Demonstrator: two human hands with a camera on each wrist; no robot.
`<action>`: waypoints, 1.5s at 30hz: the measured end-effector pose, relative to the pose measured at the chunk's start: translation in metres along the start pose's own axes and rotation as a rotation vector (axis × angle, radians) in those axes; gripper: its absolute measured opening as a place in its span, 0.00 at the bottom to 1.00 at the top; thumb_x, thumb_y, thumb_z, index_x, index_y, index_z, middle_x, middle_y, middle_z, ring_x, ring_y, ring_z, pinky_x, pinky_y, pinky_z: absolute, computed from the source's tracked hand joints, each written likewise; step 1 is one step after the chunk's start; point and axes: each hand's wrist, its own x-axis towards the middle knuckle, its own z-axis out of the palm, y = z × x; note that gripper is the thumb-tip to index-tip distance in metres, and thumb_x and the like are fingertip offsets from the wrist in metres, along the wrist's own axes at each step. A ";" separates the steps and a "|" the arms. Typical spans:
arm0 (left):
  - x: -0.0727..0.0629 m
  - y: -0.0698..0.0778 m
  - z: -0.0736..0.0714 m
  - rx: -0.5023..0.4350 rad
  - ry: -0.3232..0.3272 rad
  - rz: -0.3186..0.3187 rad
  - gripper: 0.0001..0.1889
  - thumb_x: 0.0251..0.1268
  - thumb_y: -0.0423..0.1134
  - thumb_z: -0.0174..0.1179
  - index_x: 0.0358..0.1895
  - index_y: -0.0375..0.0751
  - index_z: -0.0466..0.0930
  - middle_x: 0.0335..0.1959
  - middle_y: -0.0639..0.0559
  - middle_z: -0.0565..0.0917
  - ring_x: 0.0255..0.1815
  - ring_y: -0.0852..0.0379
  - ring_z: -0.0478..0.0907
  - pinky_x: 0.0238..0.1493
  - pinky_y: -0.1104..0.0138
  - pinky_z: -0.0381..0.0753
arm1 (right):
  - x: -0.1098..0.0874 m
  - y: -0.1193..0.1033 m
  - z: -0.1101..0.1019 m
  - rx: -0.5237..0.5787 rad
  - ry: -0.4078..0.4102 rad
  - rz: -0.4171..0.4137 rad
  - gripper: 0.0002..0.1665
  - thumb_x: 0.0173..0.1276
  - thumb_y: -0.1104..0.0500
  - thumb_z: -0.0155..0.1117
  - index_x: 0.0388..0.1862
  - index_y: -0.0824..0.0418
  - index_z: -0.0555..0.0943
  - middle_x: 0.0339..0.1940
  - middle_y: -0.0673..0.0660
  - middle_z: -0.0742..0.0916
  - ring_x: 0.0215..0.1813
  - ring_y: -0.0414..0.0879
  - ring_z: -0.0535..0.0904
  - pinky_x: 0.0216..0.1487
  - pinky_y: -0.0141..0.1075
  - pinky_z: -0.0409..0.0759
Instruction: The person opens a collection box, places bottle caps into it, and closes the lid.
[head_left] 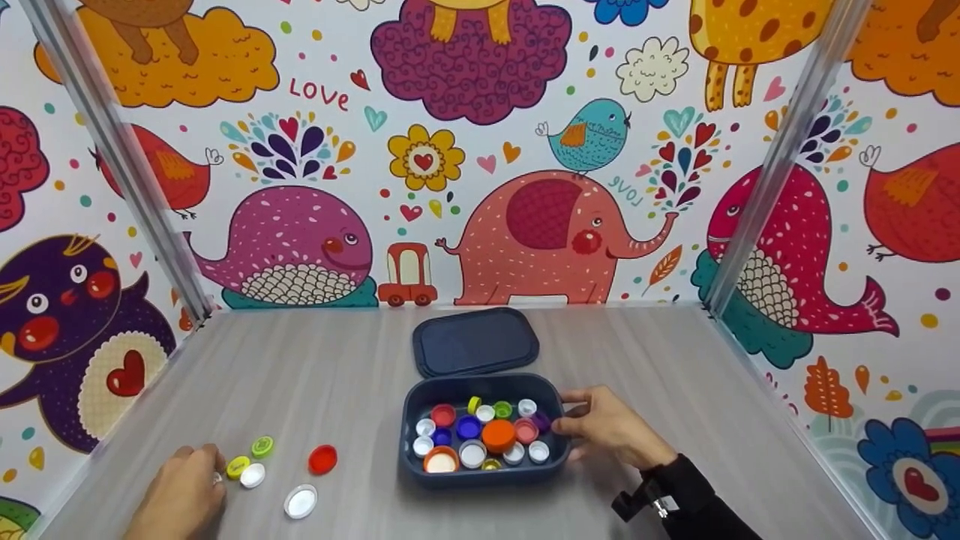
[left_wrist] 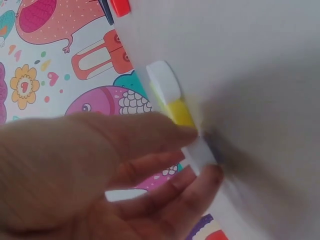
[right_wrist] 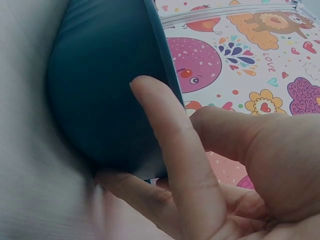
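Observation:
In the head view my left hand (head_left: 178, 487) is low on the left, with a white bottle cap (left_wrist: 200, 154) pinched between thumb and fingers at the tabletop. Close beside it lie a yellow cap (head_left: 238, 468), a green cap (head_left: 262, 447) and another white cap (head_left: 253, 475). My right hand (head_left: 611, 426) grips the right end of a dark blue plastic box (head_left: 480, 478), thumb at the rim and fingers against the outer wall (right_wrist: 110, 100). Many caps fill the box, among them an orange cap (head_left: 499, 435) and a red cap (head_left: 443, 415).
Behind the box lies its dark blue lid (head_left: 477, 342), flat on the table. A loose red cap (head_left: 322, 459) and a larger white cap (head_left: 301, 501) rest between the left hand and the box. Printed cartoon walls (head_left: 420, 225) enclose the grey table (head_left: 315, 375).

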 end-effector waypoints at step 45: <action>0.024 0.251 0.050 -0.158 0.209 0.843 0.08 0.70 0.28 0.81 0.48 0.37 0.94 0.42 0.46 0.87 0.43 0.54 0.85 0.50 0.60 0.95 | 0.000 -0.002 0.002 -0.076 0.039 0.046 0.43 0.77 0.64 0.81 0.86 0.72 0.76 0.63 0.68 0.94 0.49 0.52 0.97 0.35 0.39 0.95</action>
